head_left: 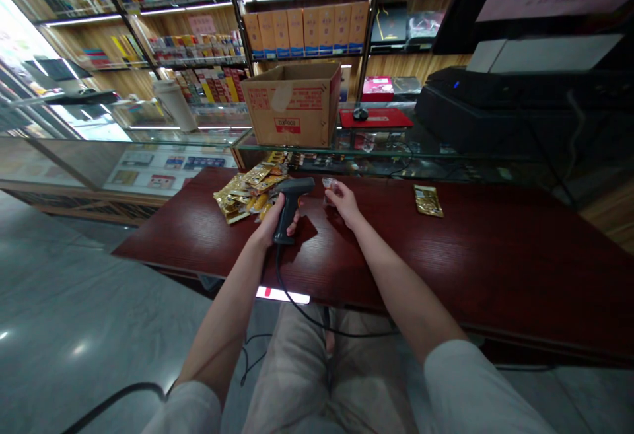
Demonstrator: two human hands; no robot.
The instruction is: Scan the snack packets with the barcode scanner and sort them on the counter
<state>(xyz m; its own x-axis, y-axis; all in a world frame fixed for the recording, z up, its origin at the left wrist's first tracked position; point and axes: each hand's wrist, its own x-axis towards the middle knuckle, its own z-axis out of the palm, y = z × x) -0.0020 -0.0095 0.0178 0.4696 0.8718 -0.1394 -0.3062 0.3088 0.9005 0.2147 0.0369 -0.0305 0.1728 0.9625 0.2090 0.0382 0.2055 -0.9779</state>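
Observation:
My left hand [271, 222] is wrapped round the grip of a black barcode scanner [286, 213], whose head points right. A black cable runs from the bottom of its handle down past the table edge. Close to the scanner's front, my right hand [343, 201] pinches a small clear plastic packet [329, 184]; what is inside it is too small to make out. Left of the scanner lies a heap of gold snack packets [240, 195], a few with yellow contents showing. A single gold packet [428, 201] lies apart on the right of the dark red table [396, 249].
Behind the table, an open cardboard box [292, 107] stands on a glass counter [218, 137]. A computer mouse [360, 113] rests on a red mat [391, 119] beside it. A black machine [475, 110] occupies the right back. A white tumbler [176, 104] stands further left.

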